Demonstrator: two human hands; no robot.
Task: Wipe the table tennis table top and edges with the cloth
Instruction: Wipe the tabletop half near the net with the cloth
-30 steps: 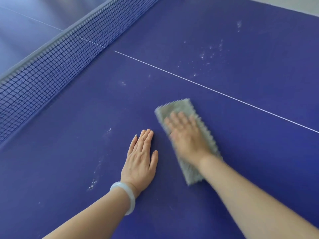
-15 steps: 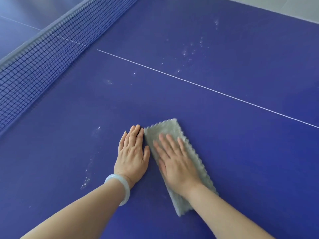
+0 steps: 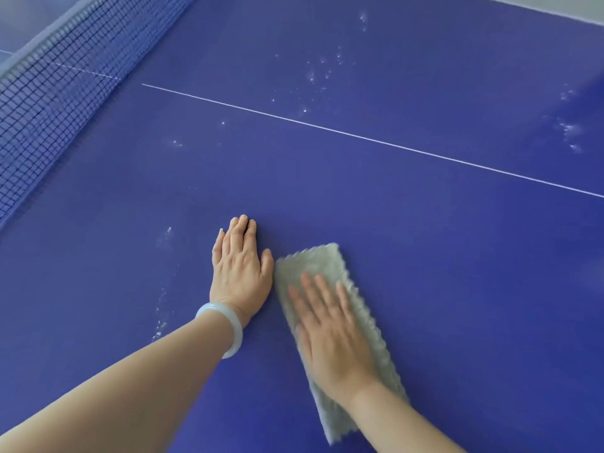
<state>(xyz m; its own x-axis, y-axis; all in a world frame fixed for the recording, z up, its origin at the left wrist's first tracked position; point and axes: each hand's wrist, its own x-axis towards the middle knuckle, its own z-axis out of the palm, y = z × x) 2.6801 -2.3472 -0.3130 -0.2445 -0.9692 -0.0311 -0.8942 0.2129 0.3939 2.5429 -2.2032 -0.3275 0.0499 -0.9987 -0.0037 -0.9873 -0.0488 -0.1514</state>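
Grey cloth (image 3: 327, 261) under our right hand (image 3: 333, 335), fingers (image 3: 318, 286) flat, pressing; long axis along our forearm; left hand (image 3: 240, 273) flat on bench (image 3: 441, 256), empty. Dust (image 3: 322, 70) lies beyond both.

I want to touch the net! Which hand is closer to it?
Left. The left hand lies flat on the bare table, on the side toward the net. The right hand presses the cloth on the far side of the left hand, farther from the net.
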